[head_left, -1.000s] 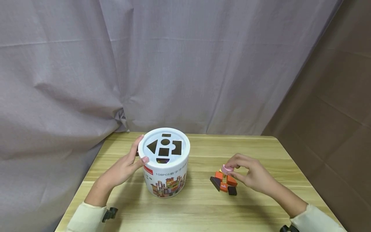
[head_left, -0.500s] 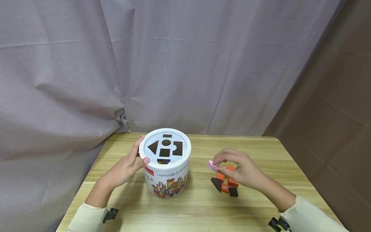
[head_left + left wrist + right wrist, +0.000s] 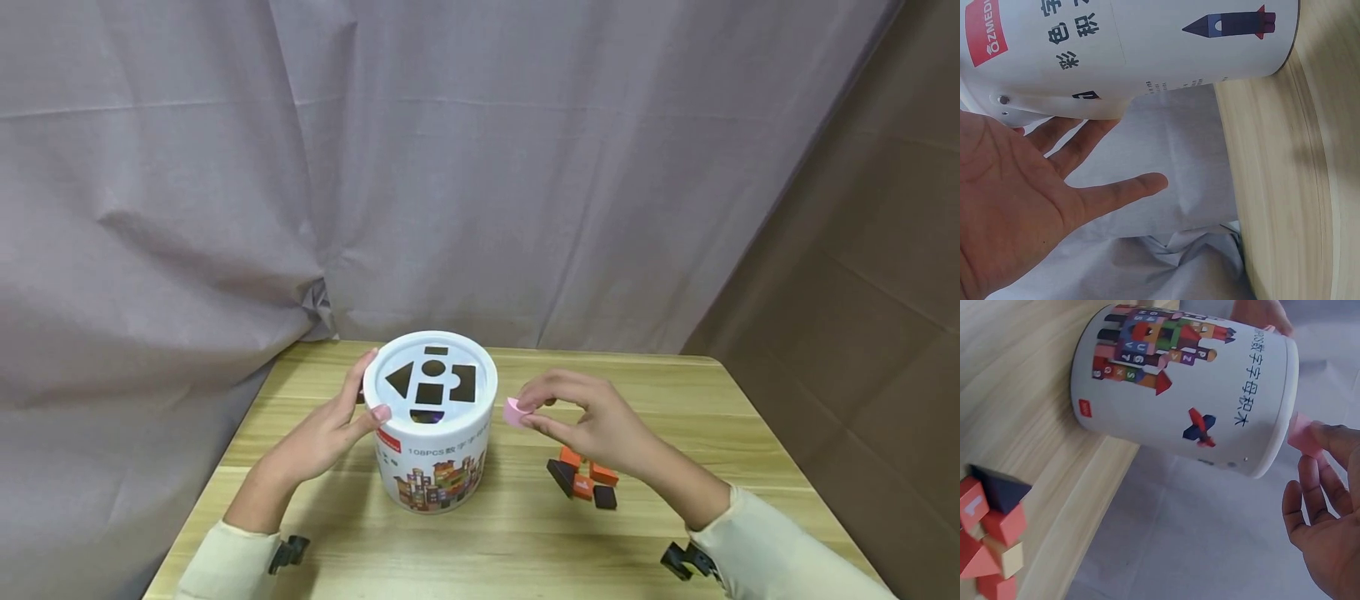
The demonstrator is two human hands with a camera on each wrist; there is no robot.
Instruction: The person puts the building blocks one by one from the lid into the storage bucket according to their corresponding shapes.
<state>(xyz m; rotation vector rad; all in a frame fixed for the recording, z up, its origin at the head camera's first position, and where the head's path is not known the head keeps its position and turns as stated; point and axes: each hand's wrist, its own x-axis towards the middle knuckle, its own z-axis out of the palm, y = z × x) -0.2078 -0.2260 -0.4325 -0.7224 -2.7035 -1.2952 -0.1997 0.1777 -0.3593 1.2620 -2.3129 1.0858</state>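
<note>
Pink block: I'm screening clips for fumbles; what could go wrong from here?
The pink block might slip, since the right hand pinches it at one end. It could catch on the lid unless turned to match a hole. If bumped, the bucket may shift, as the left hand braces just one side.

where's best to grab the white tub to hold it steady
Probably by the rim on the left, coming from that side: the white tub stands upright and looks too wide to span, while the rim gives an edge to hook. The left hand grips there, leaving the holes in the lid uncovered.
</note>
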